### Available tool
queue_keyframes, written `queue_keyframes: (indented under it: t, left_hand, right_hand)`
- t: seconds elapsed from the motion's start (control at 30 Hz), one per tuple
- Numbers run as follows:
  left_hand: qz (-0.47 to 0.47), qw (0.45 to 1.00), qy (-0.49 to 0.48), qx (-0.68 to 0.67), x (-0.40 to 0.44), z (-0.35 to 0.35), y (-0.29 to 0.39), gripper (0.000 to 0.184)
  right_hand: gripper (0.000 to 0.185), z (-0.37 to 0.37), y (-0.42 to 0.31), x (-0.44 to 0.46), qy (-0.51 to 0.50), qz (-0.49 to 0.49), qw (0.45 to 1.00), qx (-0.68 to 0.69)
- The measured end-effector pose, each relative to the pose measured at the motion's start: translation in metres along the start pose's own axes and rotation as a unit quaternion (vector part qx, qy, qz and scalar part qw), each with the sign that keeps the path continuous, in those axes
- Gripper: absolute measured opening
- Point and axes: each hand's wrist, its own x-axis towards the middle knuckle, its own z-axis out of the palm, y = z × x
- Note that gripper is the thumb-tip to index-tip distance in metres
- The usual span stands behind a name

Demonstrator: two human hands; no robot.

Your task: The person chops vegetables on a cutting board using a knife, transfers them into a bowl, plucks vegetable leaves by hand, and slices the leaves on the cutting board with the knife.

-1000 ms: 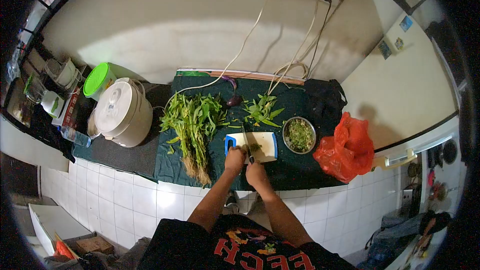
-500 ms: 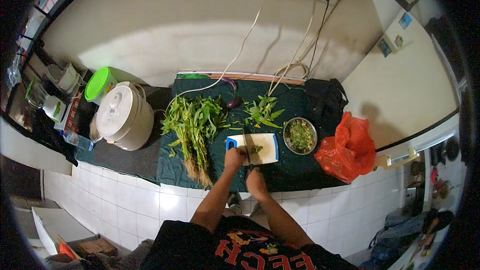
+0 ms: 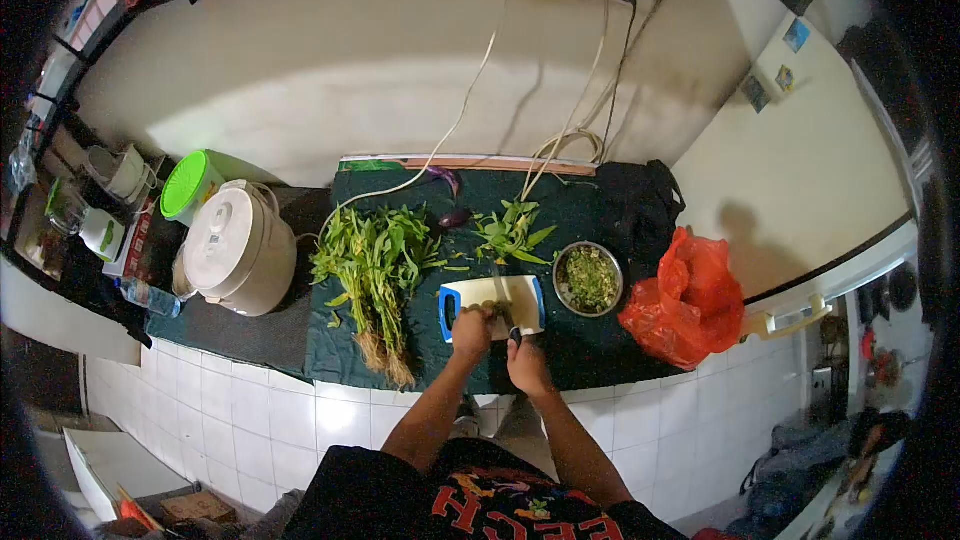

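Observation:
A white cutting board (image 3: 525,316) with blue ends lies on the dark green cloth in front of me. My right hand (image 3: 527,368) grips the black handle of a knife (image 3: 503,285), its blade pointing away from me over the board. On the board's left half, my left hand (image 3: 471,330) is closed, its fingertips at a small clump of chopped greens (image 3: 499,311) beside the blade. To the right stands a metal bowl (image 3: 588,278) of chopped greens. Left of the board lies a large rooted bunch of leafy greens (image 3: 375,260); loose leaves (image 3: 513,233) lie behind it.
A red plastic bag (image 3: 685,305) sits at the right. Two purple eggplants (image 3: 455,218) lie toward the wall near white cables. At the left are a rice cooker (image 3: 238,250), a green-lidded container (image 3: 190,185) and a water bottle (image 3: 150,297).
The knife and my right hand have shifted right across the board. My left fingers have come to the chopped greens, which lay farther from them before. The whole view has shifted slightly.

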Motion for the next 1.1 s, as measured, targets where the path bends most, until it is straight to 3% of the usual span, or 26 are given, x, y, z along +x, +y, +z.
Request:
queue_keyframes:
  t: [0.1, 0.13, 0.2, 0.23, 0.27, 0.4, 0.5, 0.57, 0.7, 0.77, 0.9, 0.97, 1.1]
  left_hand:
    - [-0.044, 0.998, -0.01, -0.051, 0.009, 0.008, -0.015, 0.018]
    - [0.054, 0.986, 0.033, -0.156, 0.008, -0.003, -0.024, 0.023]
    - [0.015, 0.987, 0.026, -0.155, 0.008, -0.028, -0.022, 0.024]
    - [-0.023, 0.987, 0.023, -0.155, 0.008, -0.038, -0.022, 0.025]
    - [0.018, 0.984, 0.056, -0.166, 0.013, -0.033, -0.036, 0.025]
    - [-0.036, 0.98, 0.096, -0.167, 0.033, -0.034, -0.048, 0.02]
    - [-0.012, 0.982, 0.111, -0.152, 0.049, -0.045, -0.041, 0.02]
    - [-0.03, 0.985, 0.087, -0.148, 0.057, -0.051, -0.026, 0.019]
    - [0.004, 0.991, 0.015, -0.13, 0.078, -0.018, -0.027, 0.026]
    - [0.159, 0.983, 0.061, -0.07, 0.089, -0.008, -0.02, 0.028]
    - [0.162, 0.985, 0.047, -0.025, 0.112, -0.007, 0.003, 0.028]
    - [0.149, 0.989, -0.021, -0.016, 0.125, -0.011, 0.011, 0.03]
    - [0.094, 0.994, -0.053, 0.028, 0.145, -0.009, 0.041, 0.023]
  right_hand:
    - [0.039, -0.021, 0.005, -0.017, 0.013, 0.029, 0.999, -0.011]
    - [0.041, -0.026, 0.012, -0.025, -0.002, 0.015, 1.0, -0.002]
    - [0.043, -0.037, 0.014, -0.041, -0.02, 0.003, 1.0, 0.005]
    - [0.045, -0.049, 0.007, -0.049, -0.078, 0.036, 0.996, -0.018]
    - [0.046, -0.055, 0.005, -0.053, -0.135, 0.067, 0.988, -0.042]
    - [0.047, -0.036, 0.028, -0.064, -0.132, 0.027, 0.988, -0.071]
    - [0.047, -0.036, 0.032, -0.056, -0.163, 0.006, 0.986, -0.045]
    - [0.048, -0.046, 0.03, -0.052, -0.212, 0.045, 0.975, -0.057]
    - [0.049, -0.075, 0.032, -0.051, -0.202, 0.034, 0.978, -0.041]
    - [0.049, -0.088, 0.038, -0.051, -0.157, 0.018, 0.987, -0.019]
    - [0.048, -0.121, 0.058, -0.054, -0.177, 0.049, 0.982, -0.05]
    - [0.045, -0.148, 0.059, -0.062, -0.197, 0.06, 0.978, -0.003]
    - [0.044, -0.137, 0.121, -0.073, -0.183, 0.039, 0.98, -0.072]
